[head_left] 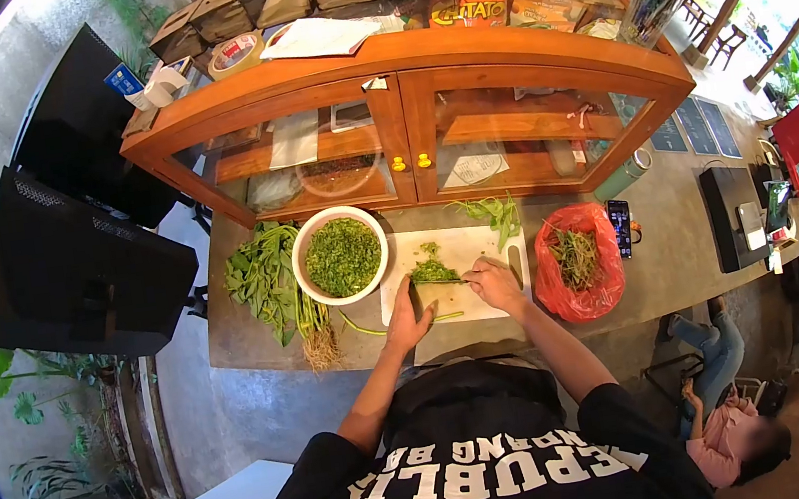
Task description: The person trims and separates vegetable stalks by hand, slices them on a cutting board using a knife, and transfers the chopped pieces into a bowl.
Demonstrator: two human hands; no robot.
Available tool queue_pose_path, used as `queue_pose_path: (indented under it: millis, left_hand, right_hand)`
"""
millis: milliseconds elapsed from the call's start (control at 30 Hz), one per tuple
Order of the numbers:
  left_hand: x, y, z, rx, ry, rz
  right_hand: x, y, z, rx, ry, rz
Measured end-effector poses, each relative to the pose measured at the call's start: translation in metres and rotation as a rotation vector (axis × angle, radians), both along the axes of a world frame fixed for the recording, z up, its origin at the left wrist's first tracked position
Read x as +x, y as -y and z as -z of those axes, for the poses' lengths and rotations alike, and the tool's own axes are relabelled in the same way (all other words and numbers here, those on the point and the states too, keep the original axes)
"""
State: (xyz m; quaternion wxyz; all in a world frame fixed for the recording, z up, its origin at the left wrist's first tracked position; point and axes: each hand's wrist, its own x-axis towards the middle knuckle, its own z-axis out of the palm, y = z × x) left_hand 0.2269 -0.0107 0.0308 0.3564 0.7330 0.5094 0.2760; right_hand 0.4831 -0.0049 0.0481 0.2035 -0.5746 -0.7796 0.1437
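Note:
A white cutting board (pixel 398 312) lies on the counter in front of me, with a small heap of chopped greens (pixel 434 270) on it. My right hand (pixel 495 285) is closed on the handle of a knife (pixel 444 282), whose blade lies along the near side of the heap. At the left of the heap my left hand (pixel 408 317) is upright with its fingers apart, holding nothing. A stem (pixel 449 317) lies on the board below. Beyond the board's left edge stands a white bowl (pixel 301 267) full of chopped greens.
Leafy greens with roots (pixel 268 282) lie left of the bowl. A red plastic bag (pixel 555 298) with trimmings, a phone (pixel 621 220) and a green bottle (pixel 622 176) are on the right. Behind stands a wooden cabinet (pixel 395 63). A person (pixel 718 409) sits at the lower right.

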Motion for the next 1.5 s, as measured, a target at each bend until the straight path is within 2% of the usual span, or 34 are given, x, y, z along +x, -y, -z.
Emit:
queue_pose_path:
  millis: [233,300,433,567,733,900,1033,1133,1200,1267,1400,1467,1500]
  left_hand:
    - [-0.006,0.004,-0.002,0.053,-0.106,-0.032]
    - [-0.004,0.004,-0.007,0.025,-0.124,-0.012]
    - [0.002,0.003,-0.015,-0.100,-0.106,0.042]
    - [0.004,-0.001,-0.016,-0.112,-0.061,0.063]
    - [0.002,-0.006,-0.011,-0.036,0.008,0.006]
    - [-0.004,-0.017,-0.004,0.034,-0.101,0.005]
    - [0.001,-0.030,-0.008,0.049,-0.262,0.018]
    - [0.011,-0.036,-0.010,0.061,-0.292,0.046]
    - [0.018,-0.039,-0.007,0.052,-0.279,0.071]
    - [0.025,-0.040,-0.005,0.041,-0.265,0.089]
    - [0.041,-0.041,-0.002,0.018,-0.163,0.095]
    - [0.045,-0.040,0.002,0.012,-0.133,0.104]
    - [0.047,-0.040,0.003,-0.015,-0.093,0.116]
  right_hand:
    - [0.025,0.024,0.001,-0.126,0.043,-0.074]
    - [0.029,0.026,0.004,-0.050,0.103,-0.142]
    - [0.025,0.017,0.003,-0.051,0.109,-0.099]
    - [0.020,-0.007,0.009,0.054,0.071,-0.065]
    - [0.015,-0.015,-0.010,0.089,0.053,-0.051]
    - [0.021,-0.001,-0.022,-0.126,-0.011,0.067]
    - [0.030,0.014,-0.009,-0.135,-0.108,0.138]
    - [0.029,0.029,-0.002,-0.147,-0.140,0.288]
    - [0.025,0.041,-0.001,-0.189,-0.199,0.350]
    - [0.020,0.053,0.013,-0.090,-0.172,0.351]
    - [-0.006,0.060,0.016,-0.161,-0.172,0.392]
    - [-0.021,0.058,0.024,-0.248,-0.259,0.433]
    - [-0.027,0.056,0.014,-0.246,-0.238,0.384]
